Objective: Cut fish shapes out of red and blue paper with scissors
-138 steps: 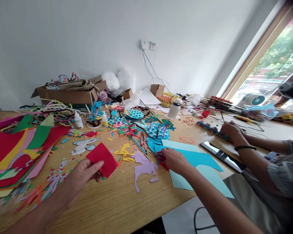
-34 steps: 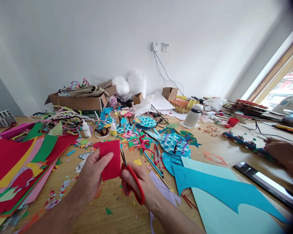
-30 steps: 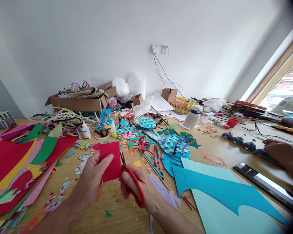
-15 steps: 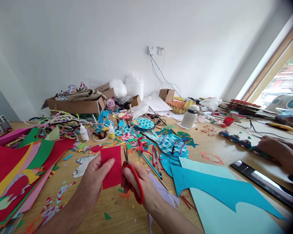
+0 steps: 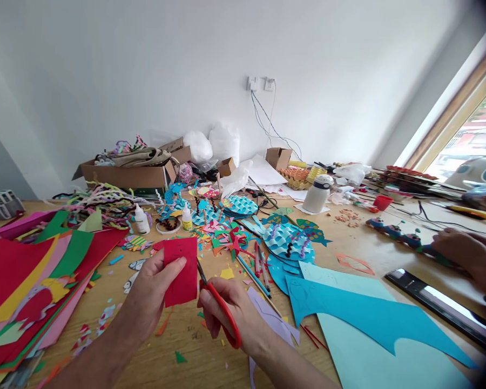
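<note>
A small red paper piece point(image 5: 181, 286) is pinched in my left hand point(image 5: 149, 289), thumb on its front, held up above the table. Faint drawn lines show on the paper. My right hand point(image 5: 230, 302) grips red-handled scissors point(image 5: 227, 316), with fingers through the loops. Their dark blades point up and left, at the paper's right edge; whether they touch it I cannot tell. Behind the paper lie cut paper scraps and a red star shape point(image 5: 235, 241). White paper fish point(image 5: 132, 281) are partly hidden behind my left hand.
Coloured paper sheets point(image 5: 65, 270) are stacked at left. Blue paper point(image 5: 340, 302) lies over a pale sheet at right. Glue bottles point(image 5: 141, 220), pencils point(image 5: 255, 275) and a white flask point(image 5: 317, 195) stand or lie beyond. Another person's hand point(image 5: 464, 251) is at far right, near a phone point(image 5: 437, 302).
The red paper has shifted slightly left and up with my left hand. The scissors have tilted further left, their tips now at the paper's right edge.
</note>
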`<move>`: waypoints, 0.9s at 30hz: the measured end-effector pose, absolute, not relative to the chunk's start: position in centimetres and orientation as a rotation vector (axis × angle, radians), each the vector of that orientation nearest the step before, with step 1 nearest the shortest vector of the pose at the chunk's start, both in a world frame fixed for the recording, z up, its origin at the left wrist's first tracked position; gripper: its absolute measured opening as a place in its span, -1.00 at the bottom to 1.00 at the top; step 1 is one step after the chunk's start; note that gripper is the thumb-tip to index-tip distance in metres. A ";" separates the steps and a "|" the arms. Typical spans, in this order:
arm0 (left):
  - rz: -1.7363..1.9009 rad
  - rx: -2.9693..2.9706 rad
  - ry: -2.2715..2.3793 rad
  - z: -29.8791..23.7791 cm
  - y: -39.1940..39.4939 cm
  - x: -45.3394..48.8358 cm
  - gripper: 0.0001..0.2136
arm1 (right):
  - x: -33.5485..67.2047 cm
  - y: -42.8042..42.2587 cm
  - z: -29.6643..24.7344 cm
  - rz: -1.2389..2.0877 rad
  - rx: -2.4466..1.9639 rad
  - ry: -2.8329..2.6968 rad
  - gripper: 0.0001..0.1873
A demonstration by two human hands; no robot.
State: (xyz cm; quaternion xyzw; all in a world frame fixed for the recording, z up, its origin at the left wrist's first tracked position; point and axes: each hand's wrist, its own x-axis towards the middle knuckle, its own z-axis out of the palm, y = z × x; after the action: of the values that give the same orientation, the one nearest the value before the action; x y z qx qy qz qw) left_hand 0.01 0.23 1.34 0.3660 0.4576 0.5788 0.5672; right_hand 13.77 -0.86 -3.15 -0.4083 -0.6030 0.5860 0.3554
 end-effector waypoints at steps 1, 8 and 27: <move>1.361 0.863 1.078 1.3 0.2 0.0 -0.85 | 13.7 -0.9 -3.0 1.516 -1.071 -1.555 -0.51; 1.401 0.877 1.093 1.2 0.3 0.0 -0.89 | 13.7 -1.0 -2.7 1.529 -1.100 -1.568 -0.52; 1.392 0.875 1.065 1.2 0.4 0.1 -0.87 | 13.5 -1.0 -2.9 1.575 -1.081 -1.478 -0.47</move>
State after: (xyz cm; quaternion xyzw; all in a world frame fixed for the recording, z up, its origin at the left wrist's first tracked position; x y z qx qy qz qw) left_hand 0.07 0.37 1.15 0.3708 0.4514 0.5900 0.5574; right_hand 13.49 -1.02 -2.89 -0.4184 -0.5721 0.6096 0.3550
